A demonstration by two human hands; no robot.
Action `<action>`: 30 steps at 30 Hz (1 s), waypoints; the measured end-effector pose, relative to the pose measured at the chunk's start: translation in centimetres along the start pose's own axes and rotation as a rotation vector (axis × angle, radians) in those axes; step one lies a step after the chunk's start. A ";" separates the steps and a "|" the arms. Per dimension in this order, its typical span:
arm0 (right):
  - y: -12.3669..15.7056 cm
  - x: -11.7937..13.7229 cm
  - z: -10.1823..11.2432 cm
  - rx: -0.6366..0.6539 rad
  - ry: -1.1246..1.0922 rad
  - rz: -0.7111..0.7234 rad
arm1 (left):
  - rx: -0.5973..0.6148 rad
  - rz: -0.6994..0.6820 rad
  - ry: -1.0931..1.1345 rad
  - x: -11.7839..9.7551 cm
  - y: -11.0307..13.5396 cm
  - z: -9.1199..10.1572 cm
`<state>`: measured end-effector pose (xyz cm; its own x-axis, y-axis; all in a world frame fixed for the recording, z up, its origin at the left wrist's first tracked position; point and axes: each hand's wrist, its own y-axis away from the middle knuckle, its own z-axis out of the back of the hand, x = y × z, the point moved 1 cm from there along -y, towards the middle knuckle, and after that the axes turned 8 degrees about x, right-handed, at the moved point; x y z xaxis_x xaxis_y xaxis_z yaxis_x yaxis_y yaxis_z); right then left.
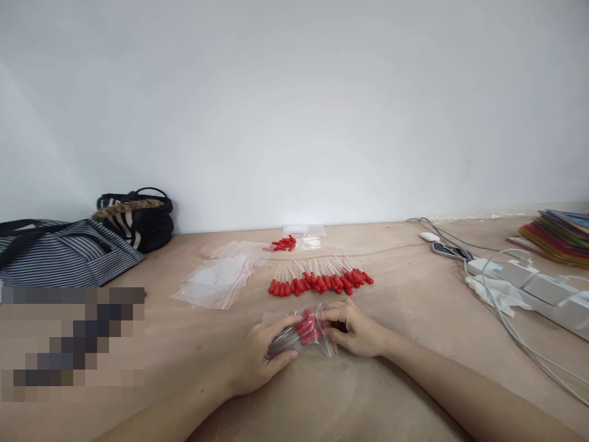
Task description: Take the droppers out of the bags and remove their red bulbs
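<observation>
Both my hands hold a clear zip bag (pixel 310 331) low over the table. Inside it show red pieces and a bundle of thin greyish sticks. My left hand (pixel 267 356) is closed round the bag's left end, thumb below and fingers above. At the right end, by the red-lined opening edge, my right hand (pixel 354 328) pinches the plastic. Just beyond lies a row of white sticks with red bulbous tips (pixel 322 282), tips toward me. A pile of flat clear zip bags (pixel 216 279) is left of that row. Small loose red pieces (pixel 284 244) lie behind it.
Near the wall is another clear bag with white sticks (pixel 309 240). A striped bag (pixel 73 248) and a black bag (pixel 147 221) stand at left. On the right are power strips (pixel 552 291), cables, a phone-like device (pixel 451 250) and stacked colourful sheets (pixel 559 236). A blurred-out patch covers the lower left.
</observation>
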<state>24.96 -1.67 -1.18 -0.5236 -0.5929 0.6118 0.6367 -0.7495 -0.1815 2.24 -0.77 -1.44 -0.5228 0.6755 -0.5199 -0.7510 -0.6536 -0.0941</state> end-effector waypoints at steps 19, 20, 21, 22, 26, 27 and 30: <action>-0.4 0.3 -0.8 -0.046 0.138 -0.040 | -0.008 -0.083 0.025 -0.2 -0.1 0.2; -0.4 0.4 -0.8 -0.050 0.160 -0.053 | -0.006 -0.081 0.024 -0.3 -0.1 0.3; -0.4 0.5 -0.8 -0.057 0.175 -0.068 | 0.002 -0.075 0.024 -0.4 -0.1 0.3; -0.4 0.5 -0.8 -0.063 0.184 -0.081 | 0.008 -0.067 0.025 -0.5 -0.1 0.4; -0.4 0.6 -0.8 -0.072 0.201 -0.088 | 0.022 -0.037 0.020 -0.5 -0.1 0.4; -0.4 0.6 -0.8 -0.072 0.200 -0.083 | 0.016 -0.037 0.019 -0.4 -0.1 0.4; -0.5 0.7 -0.9 -0.085 0.179 -0.079 | -0.002 -0.056 0.023 -0.2 -0.1 0.3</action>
<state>23.80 -1.96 -1.31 -0.6668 -0.5689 0.4814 0.5440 -0.8131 -0.2074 2.25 -0.74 -1.07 -0.4707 0.7031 -0.5330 -0.7778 -0.6159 -0.1254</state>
